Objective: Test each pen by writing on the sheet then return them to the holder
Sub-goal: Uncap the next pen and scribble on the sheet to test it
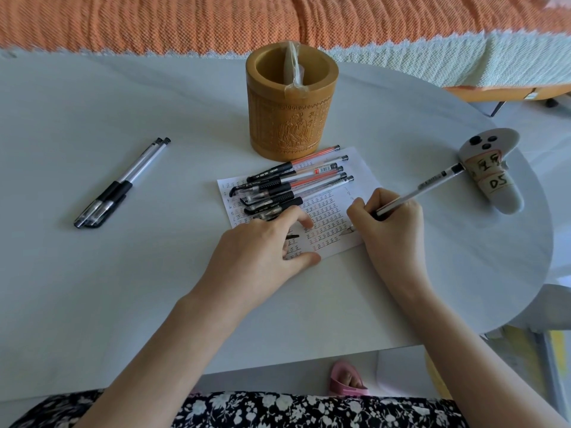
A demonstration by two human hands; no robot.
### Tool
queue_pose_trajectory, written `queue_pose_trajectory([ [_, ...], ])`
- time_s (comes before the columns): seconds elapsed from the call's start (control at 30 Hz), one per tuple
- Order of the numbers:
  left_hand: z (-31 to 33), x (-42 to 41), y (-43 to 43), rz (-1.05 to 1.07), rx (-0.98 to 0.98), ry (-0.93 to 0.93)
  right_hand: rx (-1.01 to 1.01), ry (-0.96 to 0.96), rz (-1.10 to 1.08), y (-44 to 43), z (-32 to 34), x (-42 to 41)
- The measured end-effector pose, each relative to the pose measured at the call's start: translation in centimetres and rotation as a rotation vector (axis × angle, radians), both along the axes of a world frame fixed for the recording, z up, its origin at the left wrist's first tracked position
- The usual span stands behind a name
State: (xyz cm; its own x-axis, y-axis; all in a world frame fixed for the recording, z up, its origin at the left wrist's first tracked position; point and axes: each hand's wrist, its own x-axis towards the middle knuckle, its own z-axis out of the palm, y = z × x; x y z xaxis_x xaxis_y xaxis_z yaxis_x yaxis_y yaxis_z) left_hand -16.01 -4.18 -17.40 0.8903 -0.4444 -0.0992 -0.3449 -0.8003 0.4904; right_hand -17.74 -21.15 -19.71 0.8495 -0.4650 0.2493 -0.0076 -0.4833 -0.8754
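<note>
A small sheet covered in rows of written marks lies in the middle of the white table. My right hand grips a clear pen, its tip touching the sheet's right side. My left hand presses the sheet's lower left corner with spread fingers; a small dark pen cap shows under them. Several capped pens lie in a row across the sheet's top. Behind them stands the carved wooden holder, with a plastic wrapper inside. Two capped black pens lie together at the left.
A grey controller with taped labels lies at the right near the table's rounded edge. An orange woven blanket runs along the far side. A foot in a pink slipper shows below the front edge.
</note>
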Motion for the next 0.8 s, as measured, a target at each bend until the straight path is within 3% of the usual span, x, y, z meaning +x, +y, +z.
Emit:
queue_pose_trajectory([
  [0.8, 0.03, 0.07, 0.02, -0.001, -0.004, 0.007, 0.022, 0.037, 0.026, 0.08, 0.27, -0.06],
])
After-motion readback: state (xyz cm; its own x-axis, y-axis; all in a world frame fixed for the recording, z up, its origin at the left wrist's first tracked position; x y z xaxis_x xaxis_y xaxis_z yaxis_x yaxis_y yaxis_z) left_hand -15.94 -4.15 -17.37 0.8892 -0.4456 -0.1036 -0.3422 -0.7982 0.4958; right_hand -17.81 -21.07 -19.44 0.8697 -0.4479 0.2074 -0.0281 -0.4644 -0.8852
